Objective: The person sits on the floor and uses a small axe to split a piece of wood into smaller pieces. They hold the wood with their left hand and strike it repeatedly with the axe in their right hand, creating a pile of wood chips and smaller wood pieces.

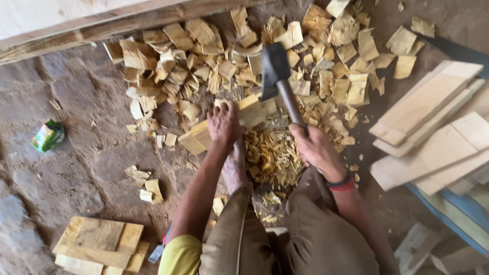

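Left hand (224, 124) clamps its fingers over the wooden block (224, 127), pinning it to the floor amid the wood chips (326, 66). Right hand (317, 148) is wrapped tight around the hatchet (277, 71) handle (blade just above the block's far end).

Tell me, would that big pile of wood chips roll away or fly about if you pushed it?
The wood chips look thin, flat and dry, so they would probably slide and scatter, not roll. They seem light and likely snap easily. The hatchet in the right hand looks far heavier.
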Action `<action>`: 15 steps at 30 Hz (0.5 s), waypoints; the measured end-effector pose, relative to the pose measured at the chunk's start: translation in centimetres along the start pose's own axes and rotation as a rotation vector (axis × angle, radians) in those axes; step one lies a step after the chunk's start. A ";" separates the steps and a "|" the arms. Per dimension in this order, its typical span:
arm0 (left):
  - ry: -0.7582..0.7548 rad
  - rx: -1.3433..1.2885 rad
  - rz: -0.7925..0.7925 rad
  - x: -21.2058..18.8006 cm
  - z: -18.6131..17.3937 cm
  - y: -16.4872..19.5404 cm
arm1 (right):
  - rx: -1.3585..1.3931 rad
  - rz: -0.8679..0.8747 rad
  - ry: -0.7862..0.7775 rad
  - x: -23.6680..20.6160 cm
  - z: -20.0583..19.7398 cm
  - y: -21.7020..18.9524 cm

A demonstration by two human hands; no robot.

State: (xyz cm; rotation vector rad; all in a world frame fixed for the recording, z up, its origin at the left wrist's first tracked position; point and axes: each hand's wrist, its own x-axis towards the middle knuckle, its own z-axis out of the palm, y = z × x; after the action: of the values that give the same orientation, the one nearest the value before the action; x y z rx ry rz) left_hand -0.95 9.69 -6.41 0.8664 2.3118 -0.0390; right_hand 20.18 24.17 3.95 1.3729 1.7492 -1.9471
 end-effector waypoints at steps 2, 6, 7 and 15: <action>0.102 -0.038 0.037 -0.2 0.1 -0.1 | -0.094 -0.293 0.051 -0.7 -1.5 -1.6; 0.021 -0.006 -0.025 -0.1 0.9 -0.1 | -0.087 -0.312 0.157 -2.2 -3.7 -3.1; 0.022 -0.020 -0.026 0.1 1.0 -0.1 | -0.141 -0.322 0.149 -1.9 -3.6 -2.9; 0.046 -0.019 0.008 -0.3 0.9 -0.4 | -0.093 -0.011 -0.031 0.4 1.0 3.0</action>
State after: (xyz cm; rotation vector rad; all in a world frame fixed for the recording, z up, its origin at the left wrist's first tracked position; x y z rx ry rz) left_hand -0.47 9.00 -7.04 0.8752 2.3477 0.0063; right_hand 21.41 22.61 1.48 1.2983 1.8126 -1.8574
